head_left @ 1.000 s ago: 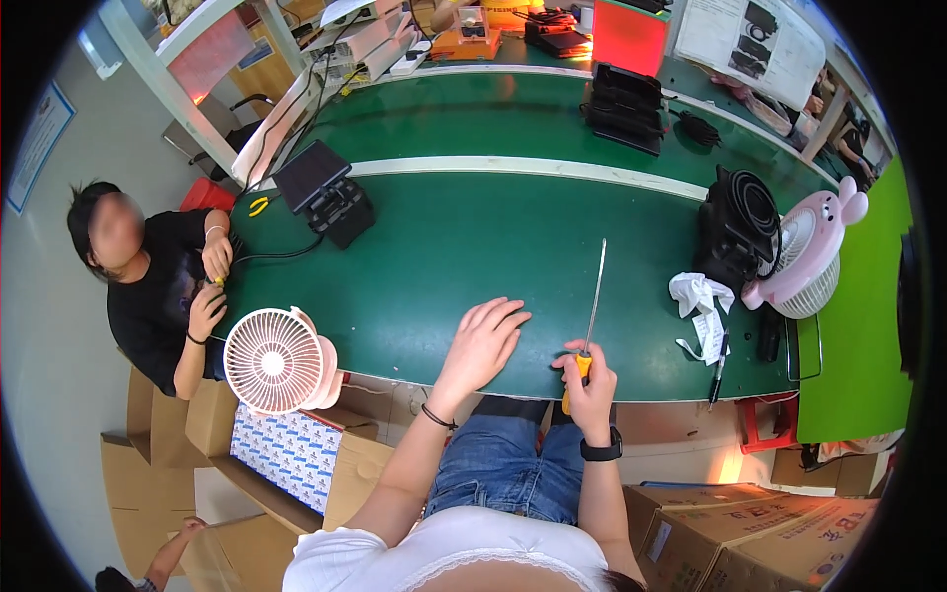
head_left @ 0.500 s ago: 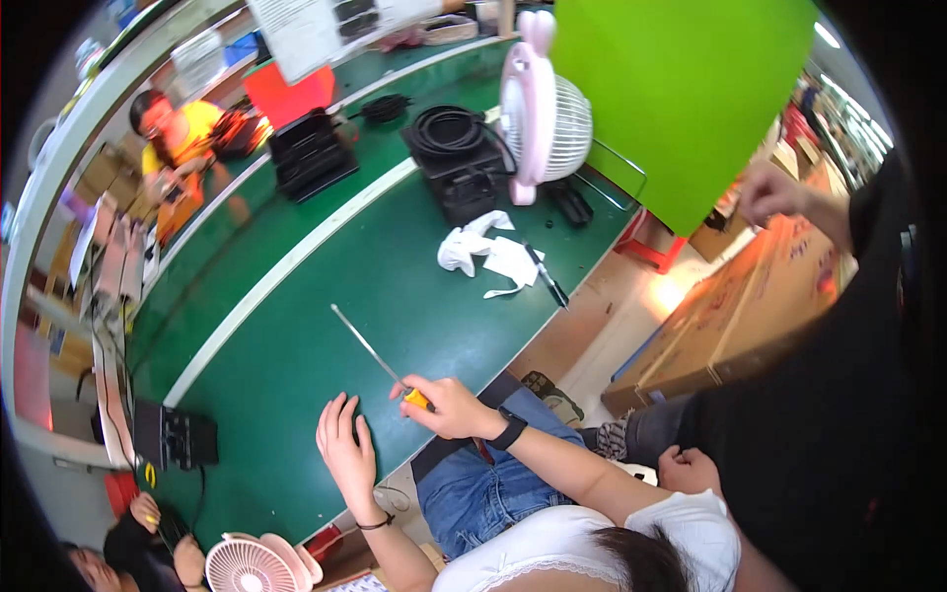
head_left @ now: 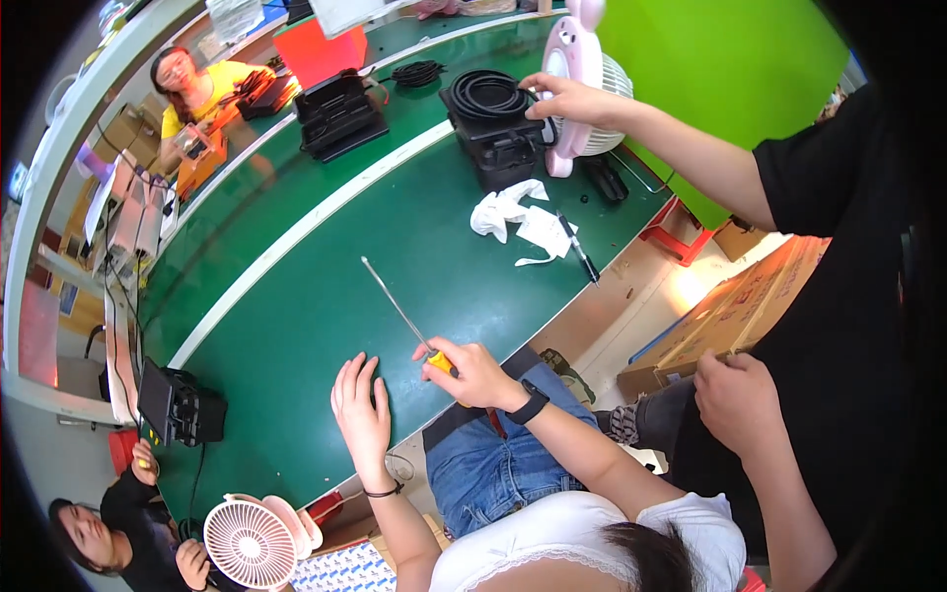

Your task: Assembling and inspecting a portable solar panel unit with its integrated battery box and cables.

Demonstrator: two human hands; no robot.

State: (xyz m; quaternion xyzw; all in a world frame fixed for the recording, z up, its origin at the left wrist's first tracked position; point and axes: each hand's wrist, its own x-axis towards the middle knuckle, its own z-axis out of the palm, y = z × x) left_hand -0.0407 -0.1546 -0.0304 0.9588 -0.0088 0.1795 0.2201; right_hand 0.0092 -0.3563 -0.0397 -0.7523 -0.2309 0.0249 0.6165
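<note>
Right of the screwdriver (head_left: 440,362), clamped in the right grip (head_left: 470,377) over the desk (head_left: 296,306), lie crumpled white paper (head_left: 543,232) and a pen (head_left: 581,254). The left grip (head_left: 362,422) lies flat, spread apart. A co-worker's hand (head_left: 568,100) hides part of the rabbit-eared fan (head_left: 586,54); the right grip covers some of the screwdriver's yellow end.

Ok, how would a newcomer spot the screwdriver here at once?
At the green table's near edge, find the person's right hand, with a wide black wristband. It holds the screwdriver, thin metal shaft angled forward and left. Unlike the dark pen lying to its right, it has a yellow handle.
</note>
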